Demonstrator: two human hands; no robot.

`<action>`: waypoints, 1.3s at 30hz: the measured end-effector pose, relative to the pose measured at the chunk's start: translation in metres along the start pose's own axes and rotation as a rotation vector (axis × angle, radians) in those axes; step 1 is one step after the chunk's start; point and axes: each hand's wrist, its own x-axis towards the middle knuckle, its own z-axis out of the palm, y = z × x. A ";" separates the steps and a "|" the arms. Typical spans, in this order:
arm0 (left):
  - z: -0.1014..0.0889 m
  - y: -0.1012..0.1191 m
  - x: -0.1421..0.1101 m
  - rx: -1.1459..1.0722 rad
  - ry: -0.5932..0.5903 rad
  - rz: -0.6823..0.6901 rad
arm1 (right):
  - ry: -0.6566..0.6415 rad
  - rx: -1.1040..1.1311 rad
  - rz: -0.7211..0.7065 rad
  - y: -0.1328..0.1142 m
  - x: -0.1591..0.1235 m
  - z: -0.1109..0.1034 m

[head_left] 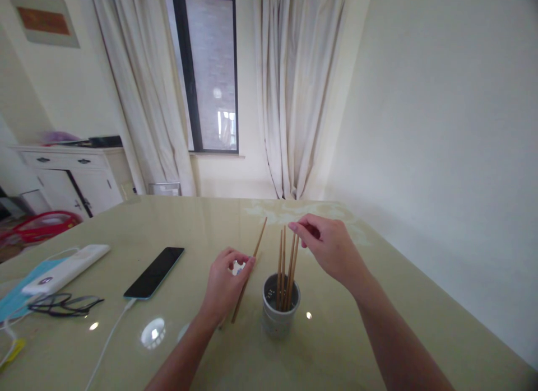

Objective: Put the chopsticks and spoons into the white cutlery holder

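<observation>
Though cabled, phone (154,273) clear of cup (279,322)

At least five chopsticks (291,268); one cup (277,324); one phone (154,273); one pair of glasses (63,306); two curtains (290,71); one window (212,71).

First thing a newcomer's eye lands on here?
Probably the grey cup at lower centre, with thin sticks standing in it and the right hand pinching at their tops. Just left of it, the left hand holds another stick at a slant. Then the dark phone, farther left on the glossy table.
</observation>
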 end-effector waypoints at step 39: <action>0.015 -0.014 -0.009 0.249 -0.089 0.022 | -0.386 -0.046 0.242 0.019 0.003 0.001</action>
